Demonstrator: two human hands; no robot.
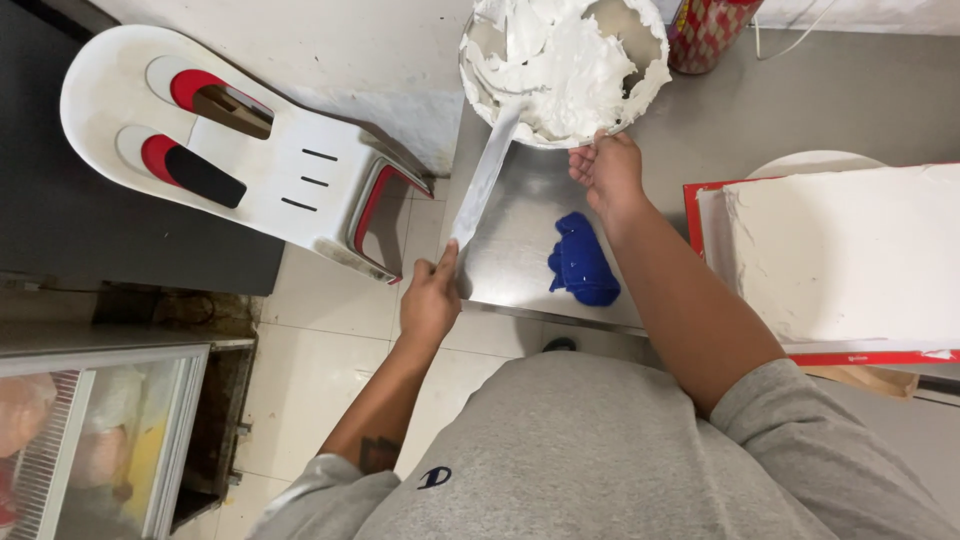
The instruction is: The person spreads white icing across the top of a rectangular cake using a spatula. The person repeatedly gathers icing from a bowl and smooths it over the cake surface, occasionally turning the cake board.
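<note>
My left hand (430, 295) grips the handle end of a long flat metal spatula (485, 170) whose blade reaches up into a white bowl of whipped cream (565, 65). My right hand (606, 170) holds the near rim of that bowl. The bowl sits at the far left corner of a steel counter (510, 260). At the right lies a large rectangular cake covered in white cream (850, 250) on a red board (860, 356).
A blue cloth (582, 262) lies on the counter between my arms. A white and red plastic chair (240, 150) stands to the left on the tiled floor. A red patterned can (705, 30) stands behind the bowl. A glass display case (100, 430) is at lower left.
</note>
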